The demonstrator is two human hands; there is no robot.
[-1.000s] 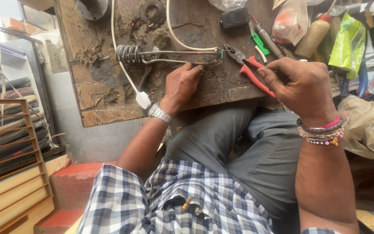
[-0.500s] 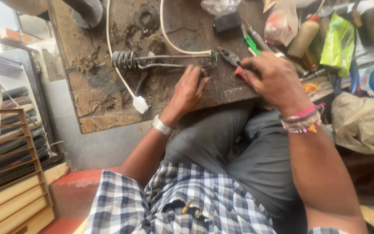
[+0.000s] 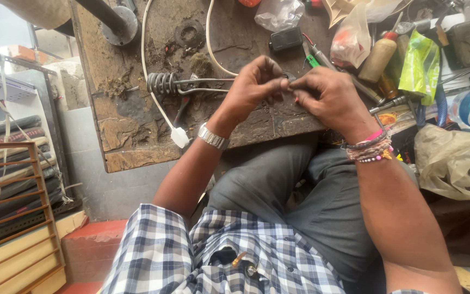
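The left hand and right hand meet fingertip to fingertip over the near edge of the desk, both with fingers pressed together in a pinch. They close on the end of the heating coil's two metal leads, though what exactly sits between the fingertips is hidden; a bit of red shows under the right palm, too little to name.

The coil lies flat on the desk to the left of the hands, its spiral well clear of them and its straight leads running right into the left grip. As a judgement, it is stiff bare metal, light, not fragile, but springy: the leads will flex and twist if pulled from the far end, so hold is best taken on the straight leads close to where the fingers work, not on the spiral.

A white cord crosses beside the coil and ends in a small white plug near the desk's edge. Beyond the hands lie a small black box, a green-handled tool, a brown bottle and plastic bags. A watch sits on the left wrist, bead bracelets on the right.
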